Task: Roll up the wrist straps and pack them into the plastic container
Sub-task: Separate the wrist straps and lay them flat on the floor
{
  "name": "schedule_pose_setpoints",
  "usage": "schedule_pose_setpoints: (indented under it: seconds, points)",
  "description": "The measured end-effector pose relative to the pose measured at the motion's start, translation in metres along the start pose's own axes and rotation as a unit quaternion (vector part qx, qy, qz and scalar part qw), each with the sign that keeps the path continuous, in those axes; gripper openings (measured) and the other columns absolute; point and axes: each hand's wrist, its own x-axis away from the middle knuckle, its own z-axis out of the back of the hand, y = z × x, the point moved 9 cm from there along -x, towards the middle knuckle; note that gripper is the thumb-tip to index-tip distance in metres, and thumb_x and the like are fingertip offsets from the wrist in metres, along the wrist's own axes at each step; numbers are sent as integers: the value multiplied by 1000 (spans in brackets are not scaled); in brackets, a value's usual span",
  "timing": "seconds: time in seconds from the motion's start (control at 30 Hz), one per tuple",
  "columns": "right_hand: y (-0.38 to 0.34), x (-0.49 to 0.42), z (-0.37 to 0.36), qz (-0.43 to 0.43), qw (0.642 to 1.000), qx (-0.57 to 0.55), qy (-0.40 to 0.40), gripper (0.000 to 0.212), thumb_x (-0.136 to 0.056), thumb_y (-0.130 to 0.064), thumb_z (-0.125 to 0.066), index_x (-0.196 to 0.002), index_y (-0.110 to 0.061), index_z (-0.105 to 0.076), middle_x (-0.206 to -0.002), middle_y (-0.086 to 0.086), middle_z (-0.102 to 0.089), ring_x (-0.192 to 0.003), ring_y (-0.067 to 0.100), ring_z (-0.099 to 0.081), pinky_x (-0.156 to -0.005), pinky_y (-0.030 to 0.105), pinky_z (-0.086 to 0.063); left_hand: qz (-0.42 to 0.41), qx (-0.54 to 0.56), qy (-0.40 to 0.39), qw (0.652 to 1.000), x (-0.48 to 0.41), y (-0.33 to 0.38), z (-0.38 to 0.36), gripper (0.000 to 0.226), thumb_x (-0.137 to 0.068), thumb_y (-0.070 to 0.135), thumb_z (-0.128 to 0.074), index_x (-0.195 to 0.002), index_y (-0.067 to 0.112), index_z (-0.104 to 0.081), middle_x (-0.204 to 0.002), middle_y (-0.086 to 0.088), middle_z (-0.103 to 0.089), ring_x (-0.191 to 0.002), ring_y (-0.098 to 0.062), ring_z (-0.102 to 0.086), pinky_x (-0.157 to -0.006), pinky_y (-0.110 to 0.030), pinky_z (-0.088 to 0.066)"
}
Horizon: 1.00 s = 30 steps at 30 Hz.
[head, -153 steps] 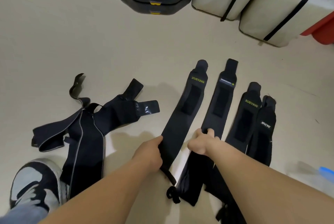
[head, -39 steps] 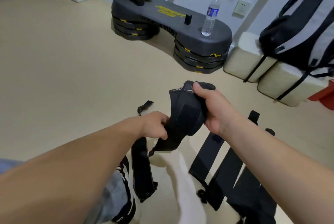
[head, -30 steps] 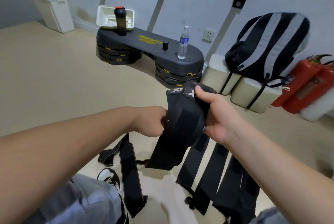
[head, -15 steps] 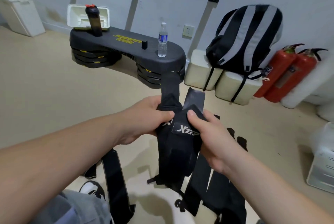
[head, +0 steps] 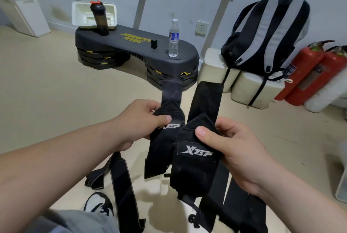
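Two black XTEP wrist straps hang side by side in the air before me. My left hand [head: 144, 118] pinches the left strap [head: 161, 150] near its logo, its thin tail sticking upward. My right hand [head: 231, 150] grips the right strap [head: 193, 167], thumb pressed just above the white logo patch, a wide flap standing up behind it. More black straps [head: 242, 206] lie flat on the floor below my right arm, and a long strap [head: 122, 185] lies below my left arm. A pale plastic container [head: 340, 187] shows at the right edge.
A black step platform [head: 135, 45] holds a dark shaker bottle [head: 100, 18], a water bottle [head: 173, 39] and a white tray. A striped backpack [head: 266, 35] sits on cream blocks. Red fire extinguishers [head: 308, 71] stand at right. My shoe [head: 98, 202] is at the bottom.
I lifted straps off the floor and raised my view to the wall. In the last half second my hands moved apart, separating the bundle into two straps, one in each hand.
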Motion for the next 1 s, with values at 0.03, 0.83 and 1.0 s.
schedule_pose_setpoints:
  seconds: [0.03,0.83,1.0]
  points:
    - [0,0,0,1,1000,1,6,21,-73,-18,-83,-93,-11,-84,-96,16,-81,-85,24,-78,-74,26,-61,-3,14,-15,1000,2,2,-5,8,-98,12,-73,-101,6,-76,-85,-12,-78,-71,-20,-72,-66,-36,-63]
    - [-13,-17,27,95,983,115,103,23,-88,-9,-82,-107,-22,-83,-96,3,-84,-94,22,-81,-92,44,-63,-32,76,-164,983,34,23,-62,35,-115,14,-39,-120,6,-73,-96,-5,-77,-85,-12,-70,-80,-23,-59]
    - [-35,-6,21,235,912,304,142,32,-97,-13,-75,-120,-35,-78,-97,4,-77,-96,16,-72,-91,34,-57,34,196,-163,966,38,24,-64,36,-115,13,-37,-124,5,-71,-114,-16,-79,-105,-31,-78,-96,-43,-61]
